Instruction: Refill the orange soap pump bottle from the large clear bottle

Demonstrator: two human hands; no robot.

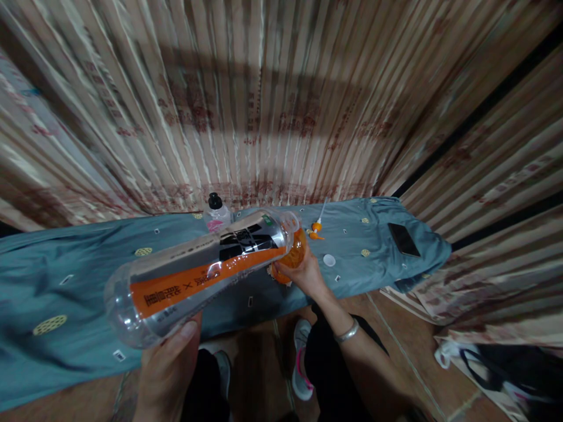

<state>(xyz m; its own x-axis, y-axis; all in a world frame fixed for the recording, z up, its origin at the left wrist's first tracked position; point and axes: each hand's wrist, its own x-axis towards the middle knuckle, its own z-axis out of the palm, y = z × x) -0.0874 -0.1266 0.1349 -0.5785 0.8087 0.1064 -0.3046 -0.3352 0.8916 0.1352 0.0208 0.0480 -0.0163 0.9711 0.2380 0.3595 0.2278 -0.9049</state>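
My left hand (169, 366) is closed round the lower part of a large clear plastic bottle (206, 264) with an orange, black and silver label. The bottle is tilted, its base towards me at the left and its mouth at the right, against a translucent orange bottle (295, 255). My right hand (308, 274) grips this orange bottle over the bench, hiding part of it. Whether liquid passes between them I cannot tell. Beyond my right hand lie an orange spray head (316, 226) with a pale tube and a white round disc (329, 260).
A small clear bottle with a black cap (215, 202) stands behind the large bottle. A dark phone (403, 239) lies at the right of the teal cloth (352, 275). Pleated curtains (246, 117) hang close behind. A black bag (523, 369) is at lower right.
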